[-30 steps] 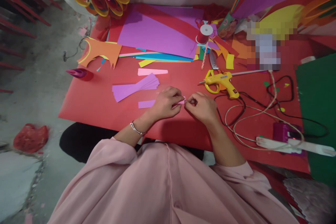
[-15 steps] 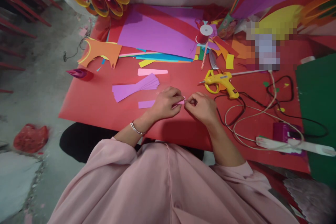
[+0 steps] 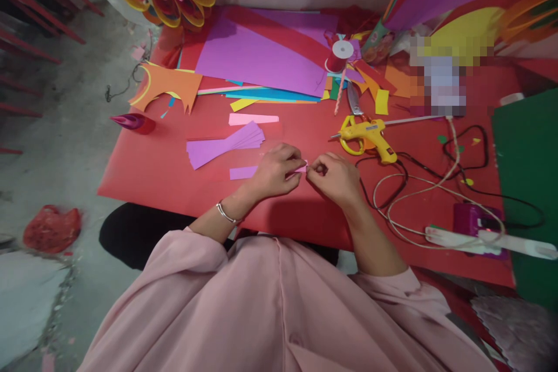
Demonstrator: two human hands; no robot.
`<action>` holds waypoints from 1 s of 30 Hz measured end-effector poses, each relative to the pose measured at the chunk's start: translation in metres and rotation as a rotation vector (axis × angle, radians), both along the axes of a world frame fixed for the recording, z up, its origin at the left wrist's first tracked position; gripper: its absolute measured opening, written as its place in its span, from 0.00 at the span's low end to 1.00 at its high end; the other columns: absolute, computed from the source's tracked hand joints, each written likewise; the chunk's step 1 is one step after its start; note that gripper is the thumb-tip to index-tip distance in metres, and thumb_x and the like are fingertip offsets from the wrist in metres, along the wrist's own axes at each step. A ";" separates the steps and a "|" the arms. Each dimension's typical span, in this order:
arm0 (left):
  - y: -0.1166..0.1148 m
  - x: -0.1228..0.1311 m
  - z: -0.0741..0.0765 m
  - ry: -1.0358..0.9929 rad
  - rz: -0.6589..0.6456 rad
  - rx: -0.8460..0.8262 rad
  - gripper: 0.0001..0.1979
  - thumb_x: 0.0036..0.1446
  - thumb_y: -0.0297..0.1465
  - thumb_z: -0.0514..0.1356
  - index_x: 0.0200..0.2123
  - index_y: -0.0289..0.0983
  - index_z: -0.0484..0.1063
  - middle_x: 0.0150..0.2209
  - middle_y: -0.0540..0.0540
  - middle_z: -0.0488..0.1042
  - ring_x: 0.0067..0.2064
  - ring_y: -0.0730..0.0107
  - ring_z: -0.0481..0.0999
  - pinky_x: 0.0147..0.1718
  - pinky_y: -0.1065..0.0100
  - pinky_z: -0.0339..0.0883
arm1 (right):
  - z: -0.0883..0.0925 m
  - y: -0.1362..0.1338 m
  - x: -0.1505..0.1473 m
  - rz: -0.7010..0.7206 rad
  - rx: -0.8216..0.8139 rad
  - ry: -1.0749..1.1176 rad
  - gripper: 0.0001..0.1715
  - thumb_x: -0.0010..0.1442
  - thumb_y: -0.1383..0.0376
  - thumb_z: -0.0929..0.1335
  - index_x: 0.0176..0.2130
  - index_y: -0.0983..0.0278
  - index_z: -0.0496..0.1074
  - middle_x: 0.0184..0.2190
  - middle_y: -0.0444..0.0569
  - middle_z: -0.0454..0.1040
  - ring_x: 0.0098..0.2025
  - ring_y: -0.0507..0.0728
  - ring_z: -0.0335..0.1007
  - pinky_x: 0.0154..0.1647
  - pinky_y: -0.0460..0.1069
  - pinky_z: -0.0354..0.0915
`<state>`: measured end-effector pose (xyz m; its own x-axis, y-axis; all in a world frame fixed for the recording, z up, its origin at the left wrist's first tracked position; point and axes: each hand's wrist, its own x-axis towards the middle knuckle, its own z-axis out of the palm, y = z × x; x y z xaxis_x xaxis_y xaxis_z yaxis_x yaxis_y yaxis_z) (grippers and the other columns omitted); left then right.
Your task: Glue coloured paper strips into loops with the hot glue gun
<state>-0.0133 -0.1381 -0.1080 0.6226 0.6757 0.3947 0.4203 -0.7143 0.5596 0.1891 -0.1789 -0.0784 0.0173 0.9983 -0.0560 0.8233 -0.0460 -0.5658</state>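
Observation:
A purple paper strip (image 3: pixel 243 173) lies on the red table, running under my left hand (image 3: pixel 281 170), whose fingers are bent and pressed on it. At its right end a bit of pink paper shows between my hands. My right hand (image 3: pixel 335 179) pinches that end, thumb and forefinger together. How the pink and purple papers join is hidden by my fingers. Just beyond my left hand is a fanned stack of purple strips (image 3: pixel 224 144), with a pink strip stack (image 3: pixel 253 120) behind it. A yellow glue gun (image 3: pixel 370 138) rests beyond my right hand, over yellow-handled scissors (image 3: pixel 347 142).
Large purple and red sheets (image 3: pixel 265 52) and a spool of red ribbon (image 3: pixel 339 57) occupy the back. A rolled paper cone (image 3: pixel 133 123) stands at left. Loose cables (image 3: pixel 410 186) loop at right towards a purple power box (image 3: pixel 473 221). A green sheet (image 3: pixel 529 186) covers the right edge.

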 end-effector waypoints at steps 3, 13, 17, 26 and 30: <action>0.000 0.000 0.000 0.004 -0.003 -0.005 0.12 0.62 0.28 0.61 0.45 0.39 0.82 0.45 0.40 0.80 0.48 0.56 0.77 0.50 0.52 0.73 | 0.000 0.000 0.000 -0.002 -0.013 -0.001 0.08 0.59 0.63 0.71 0.28 0.58 0.72 0.33 0.46 0.79 0.39 0.58 0.71 0.35 0.52 0.53; 0.000 0.000 -0.001 0.004 -0.003 0.004 0.12 0.61 0.28 0.61 0.45 0.39 0.83 0.46 0.40 0.80 0.48 0.56 0.77 0.50 0.52 0.73 | -0.001 0.000 0.000 0.005 0.007 -0.011 0.08 0.59 0.63 0.71 0.27 0.58 0.71 0.32 0.46 0.79 0.39 0.58 0.71 0.36 0.52 0.53; 0.000 0.000 0.000 0.023 0.002 -0.005 0.12 0.62 0.28 0.61 0.46 0.39 0.83 0.46 0.40 0.80 0.49 0.56 0.78 0.50 0.52 0.73 | -0.002 0.000 0.000 0.007 0.016 -0.008 0.08 0.58 0.64 0.70 0.27 0.58 0.71 0.32 0.46 0.79 0.39 0.58 0.71 0.36 0.52 0.54; 0.000 0.000 0.000 -0.003 -0.004 0.014 0.12 0.61 0.28 0.61 0.45 0.38 0.83 0.45 0.40 0.80 0.48 0.56 0.77 0.49 0.52 0.73 | -0.002 0.000 0.000 0.004 0.017 -0.013 0.08 0.59 0.63 0.71 0.27 0.58 0.71 0.32 0.45 0.79 0.39 0.58 0.72 0.36 0.52 0.53; 0.000 0.000 0.000 0.013 0.002 0.002 0.12 0.61 0.28 0.61 0.45 0.39 0.82 0.46 0.40 0.80 0.48 0.56 0.77 0.49 0.52 0.72 | -0.001 0.000 0.000 0.004 0.013 -0.009 0.08 0.59 0.63 0.71 0.27 0.58 0.71 0.32 0.46 0.79 0.39 0.58 0.72 0.36 0.52 0.53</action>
<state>-0.0136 -0.1385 -0.1079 0.6266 0.6758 0.3882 0.4287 -0.7148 0.5525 0.1889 -0.1791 -0.0796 0.0136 0.9990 -0.0425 0.8288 -0.0350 -0.5585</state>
